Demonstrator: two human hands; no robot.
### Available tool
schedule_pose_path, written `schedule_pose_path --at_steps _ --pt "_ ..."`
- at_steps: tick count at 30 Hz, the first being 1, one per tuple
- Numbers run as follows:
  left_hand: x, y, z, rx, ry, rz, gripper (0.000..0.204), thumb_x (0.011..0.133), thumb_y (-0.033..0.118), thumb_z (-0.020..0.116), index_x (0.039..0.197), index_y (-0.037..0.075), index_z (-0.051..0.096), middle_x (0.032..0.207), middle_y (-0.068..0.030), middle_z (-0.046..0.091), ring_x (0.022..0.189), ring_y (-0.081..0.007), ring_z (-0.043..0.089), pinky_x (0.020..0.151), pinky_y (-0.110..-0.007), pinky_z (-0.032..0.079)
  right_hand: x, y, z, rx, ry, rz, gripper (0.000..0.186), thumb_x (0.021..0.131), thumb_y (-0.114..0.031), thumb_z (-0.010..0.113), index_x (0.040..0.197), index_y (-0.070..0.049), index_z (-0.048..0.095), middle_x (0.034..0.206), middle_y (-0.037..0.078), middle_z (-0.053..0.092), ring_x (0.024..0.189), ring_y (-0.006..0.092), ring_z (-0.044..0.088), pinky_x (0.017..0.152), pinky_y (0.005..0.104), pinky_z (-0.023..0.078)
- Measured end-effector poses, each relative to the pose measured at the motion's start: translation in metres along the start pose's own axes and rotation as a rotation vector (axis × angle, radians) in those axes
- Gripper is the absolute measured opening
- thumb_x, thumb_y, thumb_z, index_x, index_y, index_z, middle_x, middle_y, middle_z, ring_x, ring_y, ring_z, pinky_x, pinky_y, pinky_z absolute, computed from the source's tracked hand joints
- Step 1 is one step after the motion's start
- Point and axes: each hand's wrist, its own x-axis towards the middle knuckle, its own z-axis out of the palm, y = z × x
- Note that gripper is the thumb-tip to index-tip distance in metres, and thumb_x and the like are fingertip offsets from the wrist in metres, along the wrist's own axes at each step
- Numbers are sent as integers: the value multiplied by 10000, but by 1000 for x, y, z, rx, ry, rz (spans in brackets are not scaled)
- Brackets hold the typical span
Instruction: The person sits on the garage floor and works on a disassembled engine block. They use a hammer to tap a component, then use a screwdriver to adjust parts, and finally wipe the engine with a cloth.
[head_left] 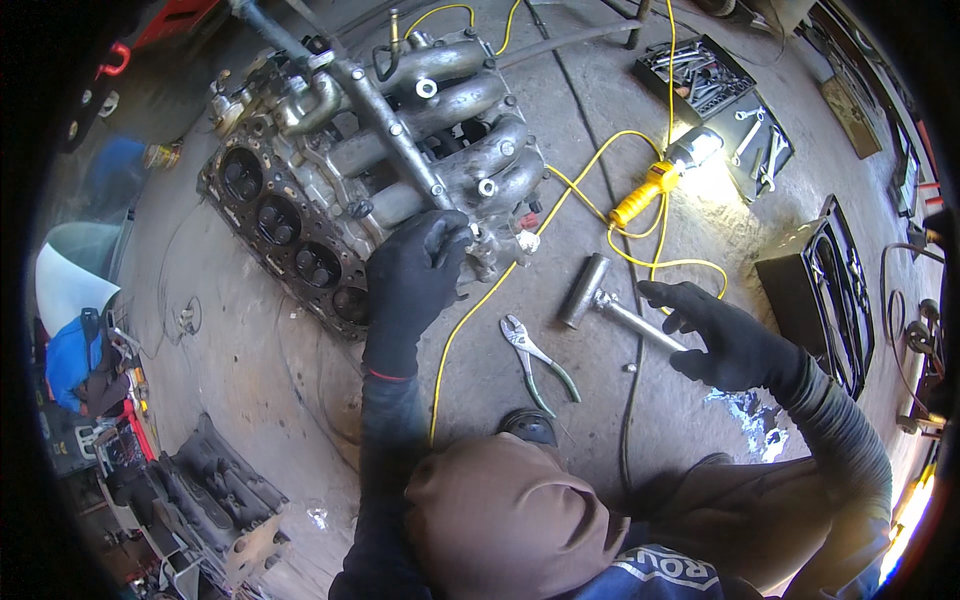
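My gloved left hand [412, 285] is at the lower end of a metal rail [395, 135], which runs across the intake manifold [455, 100] of an engine. Its fingers are curled together there, and whatever they pinch is hidden. Beside that wrist, the cylinder head face [285, 235] shows a row of round chambers. On the right, my gloved right hand [735, 335] has its fingers apart, over the handle end of a metal hammer [587, 290] lying on the floor. Slip-joint pliers [535, 362] with green grips lie between my hands, jaws parted.
A lit yellow work lamp [645, 195] and its cord lie beyond the hammer. Farther right are an open socket case [697, 75], several wrenches [750, 135] and a black tool case [815, 290]. A dark engine cover-like part [215, 475] sits at lower left. My knee [510, 510] is in front.
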Motion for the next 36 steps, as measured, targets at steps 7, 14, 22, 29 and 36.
schedule_pose_path --at_steps 7,14,22,29,36 --pt "6 10 -9 59 -87 -11 160 980 163 741 1108 69 754 980 -137 771 793 -245 758 718 -366 575 -4 8 2 8 -3 -2 912 844 -16 758 1658 -113 359 1387 221 565 1194 373 653 1022 465 548" --pt "11 9 -13 56 -196 -44 188 1015 105 697 1175 12 736 1005 -67 754 865 -127 683 767 -309 556 -14 13 -1 -73 6 29 878 859 -85 773 1642 -118 377 1428 256 552 1265 433 626 1067 499 520" --pt "15 2 -12 70 -211 -52 174 979 121 731 1128 35 756 981 -96 774 789 -166 688 737 -329 552 -21 17 -3 -186 18 46 877 847 -58 720 1649 -121 370 1406 224 569 1239 430 625 1051 504 534" --pt "16 8 -13 86 -223 -55 175 989 116 726 1134 24 755 925 -81 760 771 -118 666 718 -310 539 -22 21 -3 -197 11 11 896 821 -79 711 1648 -134 371 1397 224 570 1221 443 629 1040 521 539" --pt "15 13 -12 137 -212 -43 167 990 117 729 1129 28 756 908 -73 752 752 -104 651 702 -304 533 -22 23 -1 -179 12 26 890 820 -94 713 1644 -121 377 1402 228 565 1211 445 635 1033 530 544"
